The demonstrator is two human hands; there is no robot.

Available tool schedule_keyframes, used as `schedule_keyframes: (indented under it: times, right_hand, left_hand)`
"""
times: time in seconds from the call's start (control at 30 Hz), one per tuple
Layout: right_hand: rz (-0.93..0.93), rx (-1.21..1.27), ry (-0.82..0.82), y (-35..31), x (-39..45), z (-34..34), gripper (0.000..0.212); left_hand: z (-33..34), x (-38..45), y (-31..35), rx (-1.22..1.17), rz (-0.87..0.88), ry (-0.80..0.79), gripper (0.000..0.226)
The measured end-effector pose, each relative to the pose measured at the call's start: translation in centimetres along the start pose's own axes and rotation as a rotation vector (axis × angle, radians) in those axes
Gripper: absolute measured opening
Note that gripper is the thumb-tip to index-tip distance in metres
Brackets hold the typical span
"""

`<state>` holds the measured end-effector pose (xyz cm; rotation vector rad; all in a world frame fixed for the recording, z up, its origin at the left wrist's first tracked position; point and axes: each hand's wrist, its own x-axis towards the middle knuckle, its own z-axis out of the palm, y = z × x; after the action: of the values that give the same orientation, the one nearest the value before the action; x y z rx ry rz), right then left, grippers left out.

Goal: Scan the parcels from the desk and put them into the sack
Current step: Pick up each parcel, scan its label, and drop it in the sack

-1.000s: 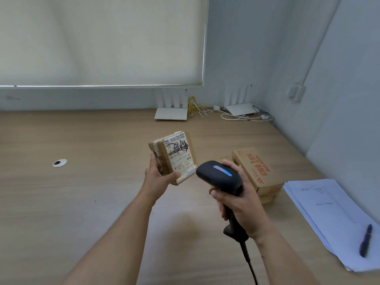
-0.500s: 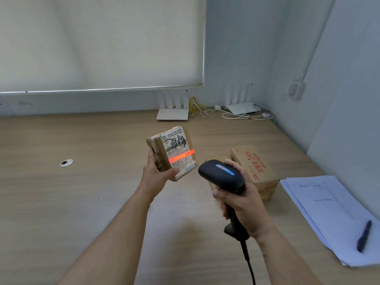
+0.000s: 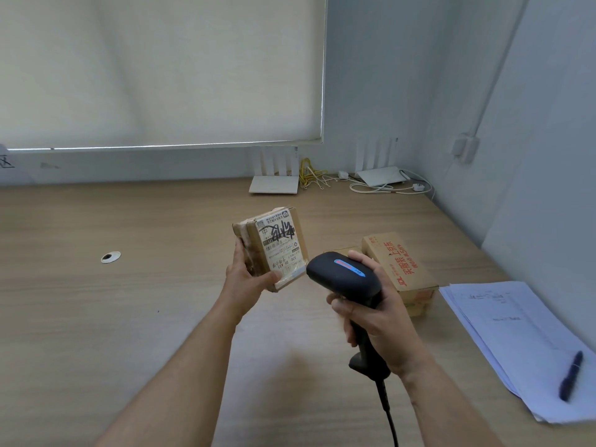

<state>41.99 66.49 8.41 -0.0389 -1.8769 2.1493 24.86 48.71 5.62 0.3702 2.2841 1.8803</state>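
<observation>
One small brown cardboard parcel with a white printed label scrawled over in black marker (image 3: 270, 247) is held upright above the light wooden desk (image 3: 96, 317), label side turned toward the camera; it is gripped by the left hand (image 3: 246, 280), thumb pressed on its lower front edge and fingers wrapped behind its side. Just to its right, one black handheld barcode scanner with a blue-lit strip on its head (image 3: 343, 277) is clasped by the right hand (image 3: 374, 312), fingers curled round the handle, its head pointed at the parcel and its black cable (image 3: 388, 411) trailing down. One larger brown cardboard box printed with red characters (image 3: 401, 264) is seen lying on the desk behind the scanner. To the right, one stack of white paper sheets (image 3: 516, 337) is laid, with one dark pen (image 3: 571, 375) resting on it. Two white routers (image 3: 274, 184) are stood at the back wall among cables.
</observation>
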Motion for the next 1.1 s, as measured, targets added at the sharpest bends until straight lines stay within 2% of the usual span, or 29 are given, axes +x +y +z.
schedule_keyframes:
  times: [0.3,0.5,0.57,0.73,0.93,1.1]
  right_hand:
    - [-0.009,-0.033,-0.014,0.5,0.0,0.3,0.070]
    - [0.027,-0.064,0.003,1.5,0.2,0.7,0.071]
    - [0.035,-0.071,0.003,1.8,0.2,0.9,0.071]
    - [0.043,-0.064,-0.011,2.3,0.4,1.5,0.071]
    - [0.054,-0.021,-0.097,3.6,0.4,3.2,0.071]
    - [0.058,0.024,-0.235,5.4,0.1,6.8,0.071]
  left_hand:
    - [-0.6,-0.7,-0.6,0.038,-0.045,0.018,0.099]
    - [-1.3,-2.0,-2.4,0.245,-0.271,0.036,0.122]
    - [-1.4,-2.7,-3.2,0.241,-0.323,0.022,0.124]
    - [-1.7,-4.1,-4.8,0.144,-0.337,0.064,0.110]
    - [-3.3,-8.3,-5.3,0.076,-0.281,0.188,0.101]
    - [-6.6,-13.5,-5.4,0.093,-0.290,0.374,0.100]
